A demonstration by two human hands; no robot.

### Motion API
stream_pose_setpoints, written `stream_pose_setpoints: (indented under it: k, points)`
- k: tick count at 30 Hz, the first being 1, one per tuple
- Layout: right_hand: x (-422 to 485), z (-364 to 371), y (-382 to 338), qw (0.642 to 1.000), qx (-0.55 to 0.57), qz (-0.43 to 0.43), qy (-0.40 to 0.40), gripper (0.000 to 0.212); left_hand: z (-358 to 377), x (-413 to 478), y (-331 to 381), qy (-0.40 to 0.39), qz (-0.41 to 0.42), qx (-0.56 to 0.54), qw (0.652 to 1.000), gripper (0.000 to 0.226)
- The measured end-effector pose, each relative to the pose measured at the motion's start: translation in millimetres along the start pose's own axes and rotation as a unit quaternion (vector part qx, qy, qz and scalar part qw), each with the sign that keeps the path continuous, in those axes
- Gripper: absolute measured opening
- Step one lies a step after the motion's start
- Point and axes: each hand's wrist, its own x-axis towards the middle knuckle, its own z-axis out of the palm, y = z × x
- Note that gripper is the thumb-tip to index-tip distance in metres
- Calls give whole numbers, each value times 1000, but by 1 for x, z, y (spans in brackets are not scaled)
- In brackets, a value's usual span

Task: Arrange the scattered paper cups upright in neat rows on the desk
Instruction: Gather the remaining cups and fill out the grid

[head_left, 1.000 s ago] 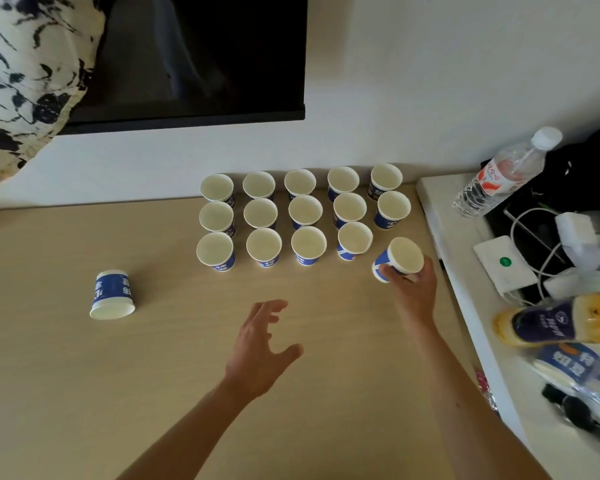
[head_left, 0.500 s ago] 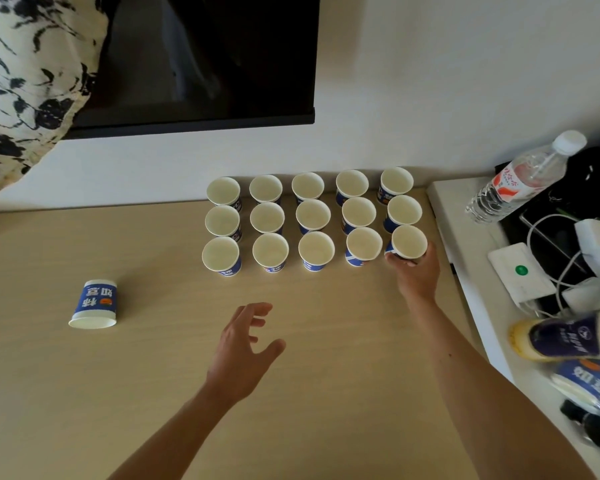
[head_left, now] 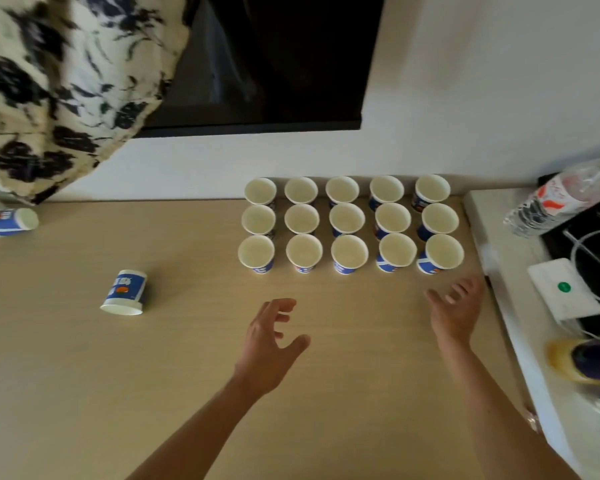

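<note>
Fifteen paper cups (head_left: 349, 252) stand upright in three rows of five at the back of the desk (head_left: 187, 375), against the wall, rims close together. A stray cup (head_left: 123, 292) sits well left of the block, wide rim toward the viewer; lying or inverted, cannot tell. Second stray cup (head_left: 7, 221) lies on its side at the far left edge, near the wall. Left hand (head_left: 271, 341) over bare desk in front of the block, fingers spread and loosely curled, holding nothing. Right hand (head_left: 456, 310) near the front-right cup (head_left: 442, 252), not touching it, fingers relaxed and apart, empty. White side counter (head_left: 492, 244) at right carries a tilted water bottle (head_left: 561, 199), a white box (head_left: 563, 292) with a green dot, and cables. Dark screen (head_left: 274, 64) on the wall above; patterned cloth (head_left: 56, 81) top left
</note>
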Motion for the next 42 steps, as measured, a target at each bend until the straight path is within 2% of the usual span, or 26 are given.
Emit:
stream_pose_setpoints:
  k: [2, 5, 8, 11, 13, 16, 21, 24, 27, 31, 35, 38, 42]
  points:
    - [-39, -7, 7, 1000, -15, -17, 15, 75, -10, -2, -4, 11, -5, -12, 1000, 50]
    - [-104, 4, 9, 997, -43, -59, -13, 69, -33, -5, -14, 30, -20, -11, 999, 50]
    - [-170, 36, -7, 987, -53, -119, -93, 67, -66, -13, -27, 69, -32, -13, 997, 49]
    - [-225, 81, -37, 958, -66, -181, -212, 66, -103, -22, -45, 97, -38, -13, 994, 49]
    - [-257, 110, -62, 922, -77, -251, -284, 64, -129, -28, -59, 109, -44, -16, 993, 48]
    - [-294, 151, -98, 838, -124, -369, -382, 59, -170, -35, -82, 126, -55, -21, 990, 47]
    - [-343, 222, -140, 727, -236, -439, -472, 65, -246, -45, -125, 161, -58, -50, 984, 43]
    - [-354, 267, -156, 645, -336, -495, -476, 72, -290, -40, -147, 177, -66, -63, 980, 44]
    - [-354, 304, -165, 579, -415, -526, -465, 81, -331, -32, -168, 188, -81, -76, 976, 43]
    - [-350, 342, -176, 498, -501, -535, -463, 84, -377, -23, -202, 196, -103, -103, 970, 43]
    - [-356, 366, -185, 392, -578, -538, -473, 87, -411, -16, -237, 194, -142, -127, 962, 40]
    - [-363, 376, -188, 368, -591, -537, -476, 82, -427, -5, -259, 182, -173, -134, 958, 40]
    - [-369, 388, -180, 380, -590, -539, -467, 69, -445, 26, -283, 181, -207, -125, 953, 40]
